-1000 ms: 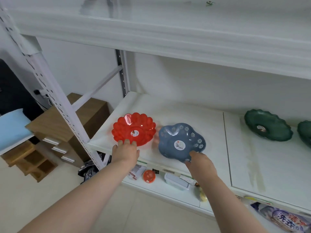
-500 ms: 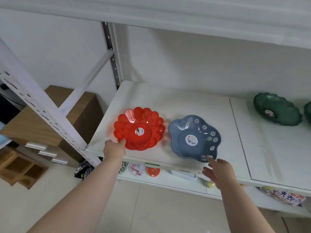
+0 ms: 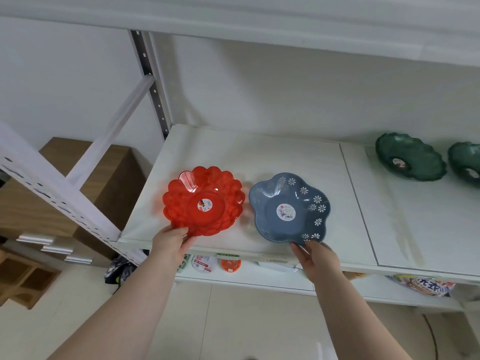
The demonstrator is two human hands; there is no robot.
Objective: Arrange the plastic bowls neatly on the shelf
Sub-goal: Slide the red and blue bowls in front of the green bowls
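Note:
A red scalloped plastic bowl (image 3: 204, 200) sits on the white shelf (image 3: 259, 154) near its front left corner. Right beside it lies a blue flower-shaped bowl (image 3: 288, 207) with white daisy prints. My left hand (image 3: 170, 241) grips the red bowl's near rim. My right hand (image 3: 315, 258) holds the blue bowl's near rim with its fingertips. Two dark green bowls stand at the right of the shelf, one (image 3: 409, 157) fully seen, the other (image 3: 466, 165) cut off by the frame edge.
A white upper shelf (image 3: 259, 19) hangs overhead. A slanted white shelf post (image 3: 52, 193) and a brace run at the left, with a wooden cabinet (image 3: 85, 183) behind. The lower shelf (image 3: 246, 278) holds small packets and a bag (image 3: 420, 285).
Both hands have come back onto the bowls' near rims; the right hand, just off the blue bowl half a second ago, now holds it. The view has shifted closer and to the left.

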